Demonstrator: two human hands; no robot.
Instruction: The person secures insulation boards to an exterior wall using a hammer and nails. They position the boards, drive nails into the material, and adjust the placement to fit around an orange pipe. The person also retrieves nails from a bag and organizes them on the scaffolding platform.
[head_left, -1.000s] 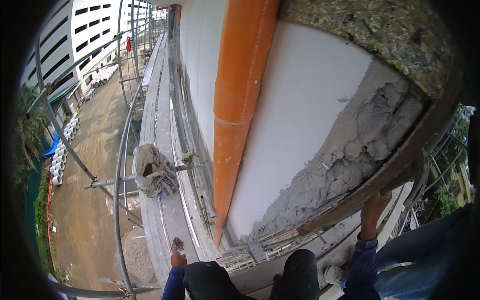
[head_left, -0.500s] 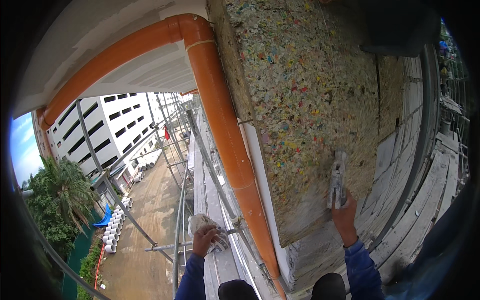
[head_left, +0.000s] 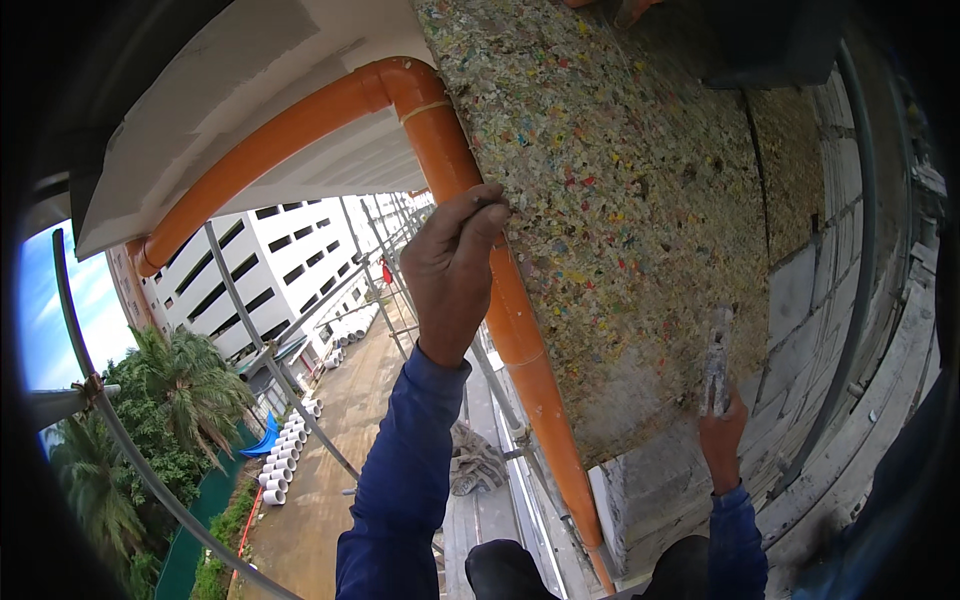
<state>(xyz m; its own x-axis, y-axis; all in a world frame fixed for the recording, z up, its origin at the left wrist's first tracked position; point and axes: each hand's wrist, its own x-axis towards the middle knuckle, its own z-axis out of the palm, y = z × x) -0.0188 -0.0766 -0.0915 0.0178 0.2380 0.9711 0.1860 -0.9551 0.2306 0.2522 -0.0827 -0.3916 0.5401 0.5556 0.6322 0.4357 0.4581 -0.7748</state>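
My left hand (head_left: pixel 450 265) is raised and pinched closed at the near edge of a speckled board (head_left: pixel 610 230) of pressed, multicoloured chips, its fingertips on something too small to make out. Just behind it runs an orange pipe (head_left: pixel 525 350) with an elbow at the top, along a grey-white soffit. Lower on the right, my right hand (head_left: pixel 720 430) grips a pale, plaster-crusted hand tool (head_left: pixel 715 365), which lies upright against the board. Below my left hand a crumpled sack (head_left: pixel 470 460), partly behind my forearm, rests on the walkway.
Scaffold tubes (head_left: pixel 130 450) frame the left and a curved rail (head_left: pixel 855 300) the right, beside weathered planks (head_left: pixel 890 420). A dark object (head_left: pixel 770 40) juts in at the top. Far below lie a dirt road (head_left: pixel 310 520), concrete pipe sections (head_left: pixel 285 465), palms (head_left: pixel 170 380) and a white building (head_left: pixel 260 260).
My view has lifted from the walkway and mortar to the board and soffit. My left hand has risen from the sack to the board's edge; my right hand with the tool sits slightly farther right.
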